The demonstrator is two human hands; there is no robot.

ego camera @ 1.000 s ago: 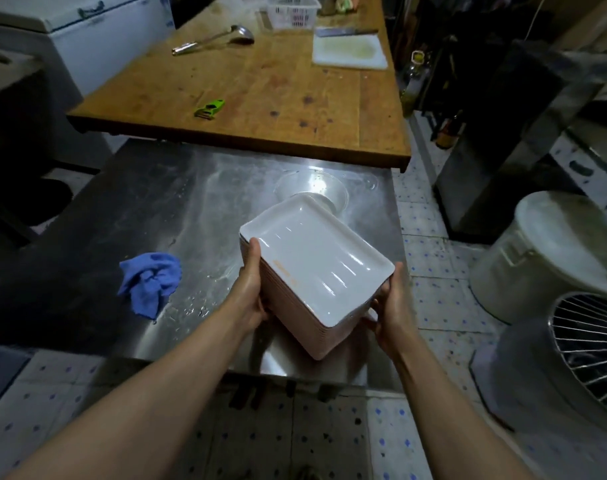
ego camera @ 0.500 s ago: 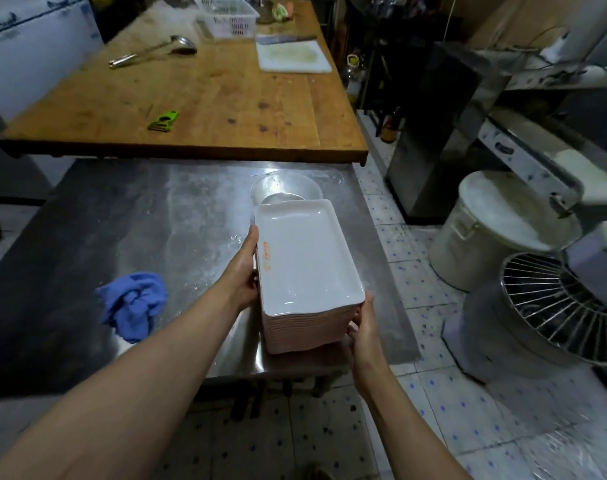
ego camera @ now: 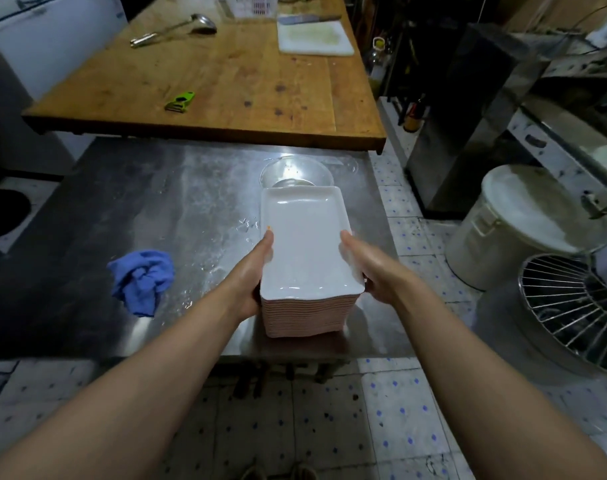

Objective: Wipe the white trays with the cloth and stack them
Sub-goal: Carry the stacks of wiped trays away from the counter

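The blue cloth (ego camera: pixel 141 281) lay crumpled on the left part of the steel table (ego camera: pixel 128 216), well apart from the trays and touched by no hand. It seemed to be parked there so that both hands were free for the heavy pile, and it stayed within easy reach for the wiping.

The left hand (ego camera: pixel 251 271) pressed flat against the left long side of the stack of white trays (ego camera: pixel 307 258). Its fingers were stretched forward along the rim, and its palm was against the pink edges of the lower trays. The stack stood near the front right corner of the table, just before a clear glass bowl (ego camera: pixel 295 173). Its long axis ran away from the person, toward the wooden table (ego camera: pixel 225 74), and 1 short end faced the person. The top tray lay open side up and level, with a small orange mark at its left rim.

The right hand (ego camera: pixel 367 268) held the opposite long side in the same manner. From this angle I could not tell whether its fingers curled under the rim or only pressed on it. In my judgement, the 2 hands squeezed the pile from both sides to keep the many trays aligned and to square the stack with the table edge. No tray had yet been lifted off for wiping.
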